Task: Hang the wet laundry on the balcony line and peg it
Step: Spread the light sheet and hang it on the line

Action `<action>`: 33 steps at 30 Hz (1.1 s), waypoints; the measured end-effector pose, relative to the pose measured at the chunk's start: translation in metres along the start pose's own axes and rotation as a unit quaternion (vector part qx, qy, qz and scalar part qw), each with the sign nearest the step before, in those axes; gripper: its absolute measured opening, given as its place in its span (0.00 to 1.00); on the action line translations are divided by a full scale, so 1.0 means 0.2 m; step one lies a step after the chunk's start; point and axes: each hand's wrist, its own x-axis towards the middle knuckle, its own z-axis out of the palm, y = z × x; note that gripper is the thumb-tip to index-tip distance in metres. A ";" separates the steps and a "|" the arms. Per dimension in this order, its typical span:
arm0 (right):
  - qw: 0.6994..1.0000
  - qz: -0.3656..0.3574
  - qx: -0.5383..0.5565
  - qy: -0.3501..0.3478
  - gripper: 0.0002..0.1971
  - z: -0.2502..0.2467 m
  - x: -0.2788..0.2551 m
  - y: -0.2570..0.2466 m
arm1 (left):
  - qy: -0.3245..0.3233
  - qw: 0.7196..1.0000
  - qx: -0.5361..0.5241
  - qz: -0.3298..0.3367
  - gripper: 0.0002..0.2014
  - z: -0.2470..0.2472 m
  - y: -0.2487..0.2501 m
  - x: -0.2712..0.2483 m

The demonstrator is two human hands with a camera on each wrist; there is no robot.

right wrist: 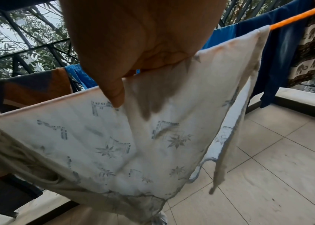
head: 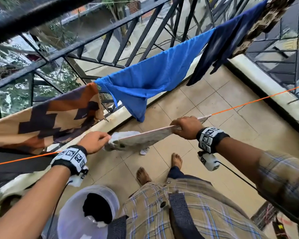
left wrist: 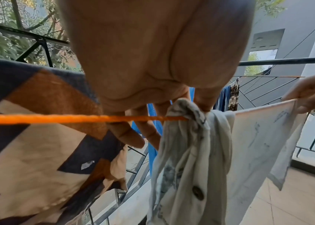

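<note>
A white printed shirt [head: 141, 138] [right wrist: 114, 144] is draped over the orange line [head: 259, 99] [left wrist: 56, 118]. My left hand [head: 95, 141] [left wrist: 171, 109] pinches the bunched end of the shirt [left wrist: 187, 137] at the line. My right hand [head: 186, 127] [right wrist: 133, 68] grips the shirt's folded top edge further right, thumb in front and fingers behind the cloth. No peg is visible in either hand.
A brown zigzag cloth [head: 47, 118], a blue garment [head: 155, 75], a navy garment [head: 221, 47] and an elephant-print cloth [right wrist: 314, 50] hang by the black railing [head: 93, 37]. A white bucket [head: 67, 219] with dark laundry stands at my feet on the tiled floor [head: 214, 107].
</note>
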 end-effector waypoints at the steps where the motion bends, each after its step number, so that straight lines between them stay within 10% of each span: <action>1: 1.000 0.002 0.002 -0.002 0.13 0.00 -0.01 0.00 | 0.005 1.000 0.004 0.004 0.26 0.01 0.00 -0.01; 11: 0.999 0.004 0.039 0.008 0.12 -0.03 -0.04 0.02 | 0.277 0.942 0.171 0.078 0.12 -0.03 -0.15 -0.28; 16: 0.998 0.004 0.067 0.012 0.12 -0.03 -0.06 0.04 | 0.404 0.909 0.101 -0.001 0.18 -0.10 -0.46 -0.54; 27: 0.999 0.018 0.046 0.018 0.13 -0.04 -0.08 0.01 | 0.337 0.931 0.120 -0.076 0.03 0.08 -0.60 -0.63; 33: 0.996 0.033 0.087 0.006 0.12 -0.10 -0.07 0.01 | 0.271 0.953 0.126 -0.056 0.19 -0.01 -0.53 -0.43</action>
